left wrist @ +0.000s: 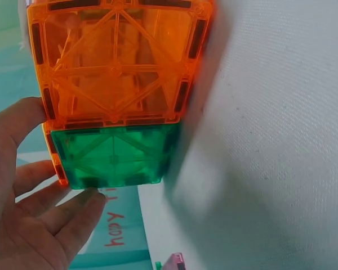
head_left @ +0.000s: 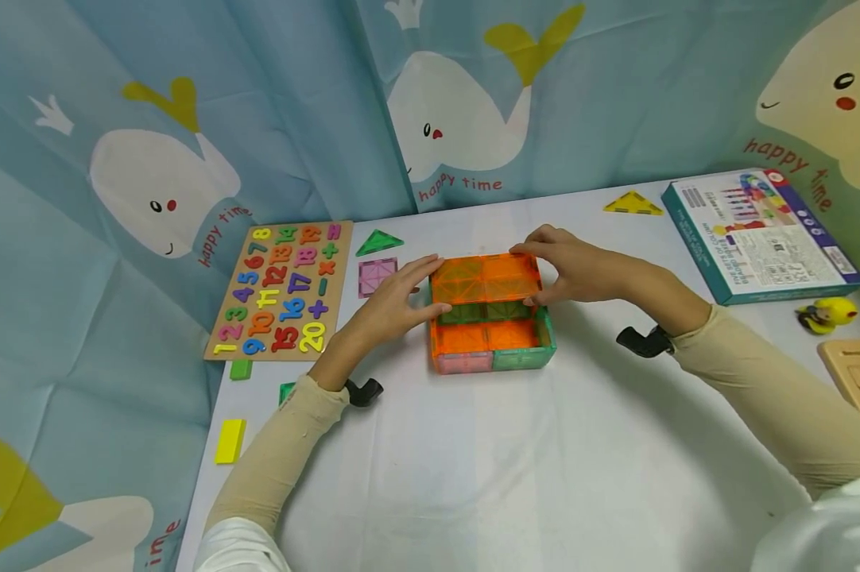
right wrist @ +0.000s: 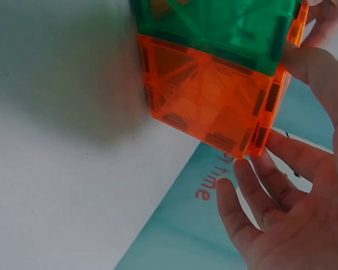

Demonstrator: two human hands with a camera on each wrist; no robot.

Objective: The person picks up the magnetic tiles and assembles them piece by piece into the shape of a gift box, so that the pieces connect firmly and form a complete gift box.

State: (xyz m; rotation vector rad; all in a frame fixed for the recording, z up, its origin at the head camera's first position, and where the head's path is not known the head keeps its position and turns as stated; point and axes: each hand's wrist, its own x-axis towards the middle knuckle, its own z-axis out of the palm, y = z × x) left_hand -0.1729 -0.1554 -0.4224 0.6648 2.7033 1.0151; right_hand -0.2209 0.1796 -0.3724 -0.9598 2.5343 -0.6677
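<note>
A box built of translucent magnetic tiles (head_left: 523,359) stands on the white table, with orange, green and pink walls. Over its back half lies an orange magnetic tile panel (head_left: 486,278); the front half of the top is uncovered. My left hand (head_left: 394,306) holds the panel's left end, thumb at the front edge and fingers toward the back. At the right end, my right hand (head_left: 580,268) grips it likewise between thumb and fingers. Side walls of orange tile (left wrist: 115,64) and green tile (left wrist: 115,157) fill the left wrist view; the right wrist view shows similar green (right wrist: 214,28) and orange tiles.
Left of the box lie a number board (head_left: 280,290), a pink tile (head_left: 377,276), a green triangle tile (head_left: 379,242) and a yellow block (head_left: 230,442). A yellow triangle tile (head_left: 633,203), a boxed game (head_left: 762,238) and a small figurine (head_left: 827,314) are on the right.
</note>
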